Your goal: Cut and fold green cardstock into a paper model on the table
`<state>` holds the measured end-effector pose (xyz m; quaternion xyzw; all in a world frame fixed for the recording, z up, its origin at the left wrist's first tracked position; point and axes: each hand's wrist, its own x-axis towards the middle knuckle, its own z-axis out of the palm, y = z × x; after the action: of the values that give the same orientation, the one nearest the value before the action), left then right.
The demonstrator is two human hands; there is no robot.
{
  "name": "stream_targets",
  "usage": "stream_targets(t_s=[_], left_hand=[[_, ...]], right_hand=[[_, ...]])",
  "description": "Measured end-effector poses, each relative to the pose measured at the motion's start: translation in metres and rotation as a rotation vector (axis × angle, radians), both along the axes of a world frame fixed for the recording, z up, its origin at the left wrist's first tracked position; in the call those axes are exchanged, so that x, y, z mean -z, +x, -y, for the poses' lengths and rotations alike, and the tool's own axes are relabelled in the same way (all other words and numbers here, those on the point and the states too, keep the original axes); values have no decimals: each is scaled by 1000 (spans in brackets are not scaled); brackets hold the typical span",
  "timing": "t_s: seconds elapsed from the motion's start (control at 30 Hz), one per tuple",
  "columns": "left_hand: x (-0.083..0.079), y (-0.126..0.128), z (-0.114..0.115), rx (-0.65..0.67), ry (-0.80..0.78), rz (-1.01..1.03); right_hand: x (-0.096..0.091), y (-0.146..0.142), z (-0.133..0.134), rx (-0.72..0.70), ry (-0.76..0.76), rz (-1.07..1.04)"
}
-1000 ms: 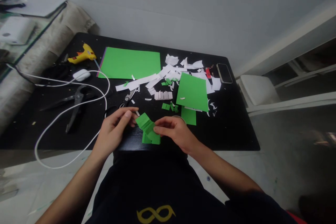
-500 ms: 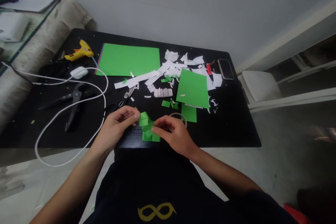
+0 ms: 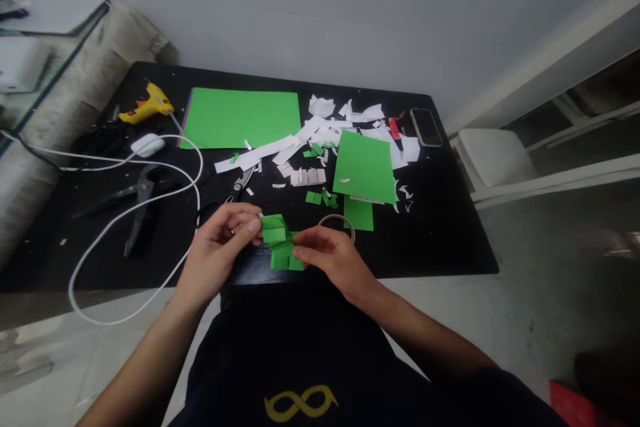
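Note:
Between my hands, near the table's front edge, is a folded piece of green paper [image 3: 274,229]. My left hand [image 3: 225,233] pinches its left end between thumb and fingers. On its right side my right hand [image 3: 327,250] has thumb and fingertips closed on the paper. Just below it another green paper piece [image 3: 285,259] shows, partly covered; I cannot tell whether the two are joined. A roll of tape [image 3: 353,227] lies behind my right hand. Scissors [image 3: 240,185] rest behind my left hand, their handles partly hidden.
On the black table [image 3: 425,227] lie large green sheets [image 3: 240,117], a smaller green sheet [image 3: 364,163], white paper scraps [image 3: 310,133] and green bits [image 3: 314,198]. A yellow glue gun [image 3: 153,105], large dark shears [image 3: 143,197], a white cable [image 3: 107,223] and a phone [image 3: 427,127] are around them.
The upper green paper has turned and flattened between my fingers, showing a broader face. My left hand has shifted slightly left. The view has tilted a little.

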<state>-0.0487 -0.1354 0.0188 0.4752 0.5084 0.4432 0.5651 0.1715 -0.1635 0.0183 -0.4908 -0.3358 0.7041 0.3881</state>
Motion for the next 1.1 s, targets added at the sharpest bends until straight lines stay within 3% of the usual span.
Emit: stream_targets(t_s=[0.13,0.2,0.47,0.6,0.73,0.83,1.0,1.1], left_hand=[[13,8,9,-40,-172,173],[17,14,16,-33,-174,188],[16,27,23,-260,119,-139],[12,23,24,-250,271,-249],[3,14,28,-228,528,-288],[-2,3,26,-188,600,-281],[1,-17,21,-174,439,-333],[2,-24,23,-202,343,-362]], right_hand=[[1,-5,1,67,93,31],[2,-8,1,92,127,36],[-1,-11,6,46,66,11],[-3,-7,5,33,-63,-93],[-1,-3,4,47,-174,-166],[4,0,8,18,46,55],[19,0,16,-226,781,599],[20,-2,15,-242,888,606]])
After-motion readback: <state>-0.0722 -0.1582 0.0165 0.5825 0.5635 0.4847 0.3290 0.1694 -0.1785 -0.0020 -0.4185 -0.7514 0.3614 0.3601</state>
